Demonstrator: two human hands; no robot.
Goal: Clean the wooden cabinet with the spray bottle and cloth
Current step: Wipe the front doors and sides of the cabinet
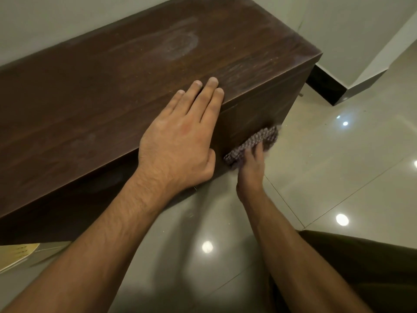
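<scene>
A dark brown wooden cabinet (112, 75) stands against the wall, its top marked with pale dusty smears. My left hand (180, 136) lies flat on the top near the front edge, fingers stretched out and holding nothing. Lower down, my right hand (251, 168) presses a grey knobbly cloth (255, 142) against the cabinet's front face, near its right corner. The hand is blurred by motion. No spray bottle is in view.
Glossy beige floor tiles (338, 166) spread to the right and below, with ceiling lights reflected in them. A white wall with a black skirting (327, 86) runs behind the cabinet's right end. A yellowish object (15, 256) lies at the lower left. My dark-clad knee (372, 267) fills the lower right.
</scene>
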